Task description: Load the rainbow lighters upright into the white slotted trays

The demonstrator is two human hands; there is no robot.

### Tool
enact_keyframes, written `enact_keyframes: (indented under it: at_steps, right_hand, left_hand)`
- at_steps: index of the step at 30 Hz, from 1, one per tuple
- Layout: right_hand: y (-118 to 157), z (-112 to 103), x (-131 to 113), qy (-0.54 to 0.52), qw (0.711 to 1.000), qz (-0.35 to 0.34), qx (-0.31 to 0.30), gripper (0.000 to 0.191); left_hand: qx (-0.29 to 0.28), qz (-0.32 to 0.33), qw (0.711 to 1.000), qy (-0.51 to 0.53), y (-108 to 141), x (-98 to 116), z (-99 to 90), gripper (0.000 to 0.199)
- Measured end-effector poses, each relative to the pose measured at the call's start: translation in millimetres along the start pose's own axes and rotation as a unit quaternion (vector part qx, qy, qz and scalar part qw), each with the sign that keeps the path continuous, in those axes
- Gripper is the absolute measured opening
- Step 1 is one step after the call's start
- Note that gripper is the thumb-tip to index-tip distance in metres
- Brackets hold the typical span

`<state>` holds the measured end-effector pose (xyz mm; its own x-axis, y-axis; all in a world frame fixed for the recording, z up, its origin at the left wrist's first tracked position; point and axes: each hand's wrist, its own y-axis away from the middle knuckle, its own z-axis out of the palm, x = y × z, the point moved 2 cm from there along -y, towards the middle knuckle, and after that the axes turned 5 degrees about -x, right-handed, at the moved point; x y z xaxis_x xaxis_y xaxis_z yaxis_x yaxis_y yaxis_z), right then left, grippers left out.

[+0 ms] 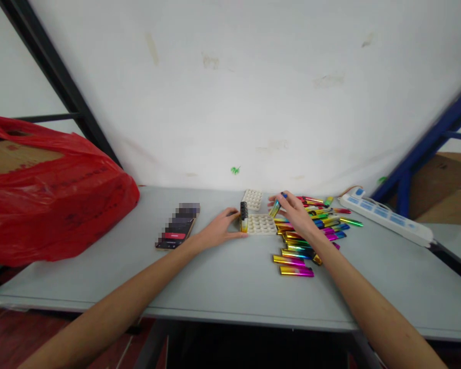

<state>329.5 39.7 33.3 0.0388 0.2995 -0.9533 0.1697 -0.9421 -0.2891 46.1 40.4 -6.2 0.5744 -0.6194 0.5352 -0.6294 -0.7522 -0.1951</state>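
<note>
A white tray with rows of round holes (262, 224) lies on the grey table. Along its left edge stands a row of lighters (244, 216) with black tops. My left hand (222, 227) is around that row, thumb at the near end and fingers at the far end. Above the tray's right side, my right hand (289, 206) pinches a yellow and blue lighter (275, 207), held tilted. Many shiny coloured lighters (296, 271) lie in a loose pile to the right of the tray, partly under my right hand and forearm.
Behind the tray lies a second white holed piece (252, 199). A phone (175, 230) rests left of my left hand. A red plastic bag (61, 195) fills the table's left end. A white power strip (388, 218) is at the right, near the wall (230, 92).
</note>
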Motion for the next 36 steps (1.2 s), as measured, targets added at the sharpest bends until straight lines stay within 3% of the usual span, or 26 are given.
enact_keyframes:
  at_steps: [3, 10, 13, 17, 20, 28, 36]
  right_hand:
    - [5.7, 12.8, -2.5, -0.066, 0.996, 0.023, -0.054, 0.058]
    - [8.6, 27.5, -4.8, -0.012, 0.996, 0.013, -0.083, 0.062]
    - [9.4, 30.7, -4.1, 0.037, 0.997, 0.021, -0.071, 0.064]
    - [11.6, 32.3, -9.2, 0.203, 0.978, -0.055, -0.012, 0.065]
    - [12.8, 34.6, -10.7, 0.275, 0.958, -0.075, 0.015, 0.064]
    - [13.0, 36.9, -6.8, 0.309, 0.948, -0.072, 0.029, 0.048]
    - [16.4, 39.1, -15.2, 0.314, 0.946, -0.084, 0.024, 0.054]
  left_hand:
    - [-0.004, 0.006, 1.000, 0.002, -0.7, -1.0, -1.5, 0.074]
    - [-0.036, 0.025, 0.999, -0.002, 2.1, -0.4, -11.9, 0.071]
    - [-0.047, 0.035, 0.998, 0.002, 3.6, 2.0, -16.3, 0.072]
    - [-0.051, 0.033, 0.998, 0.007, 5.0, 5.6, -16.9, 0.079]
    - [-0.041, 0.020, 0.999, 0.009, 5.4, 7.7, -14.3, 0.087]
    - [-0.033, 0.011, 0.999, 0.008, 4.0, 9.0, -9.4, 0.084]
    - [-0.035, 0.004, 0.999, 0.014, 4.2, 10.5, -12.3, 0.083]
